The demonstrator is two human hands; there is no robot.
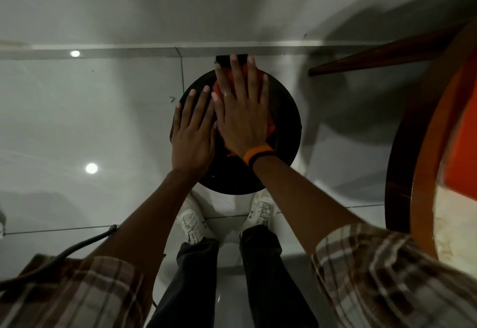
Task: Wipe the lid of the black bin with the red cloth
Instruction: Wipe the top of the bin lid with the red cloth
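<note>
Our right hand [242, 118] lies flat, fingers spread, pressing the red cloth [270, 127] onto the black bin's lid [284, 121] (round, on the floor at our feet). Our left hand [193, 136] rests open at the lid's left edge, holding nothing. We should keep even pressure and sweep to the rim.

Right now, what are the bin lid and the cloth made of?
The lid looks like smooth black plastic with a dull sheen, though painted metal is possible. The cloth looks like soft red-orange fabric, bunched and wrinkled under the right hand.

Glossy tiled floor [77, 121], wooden table [402, 173].
</note>
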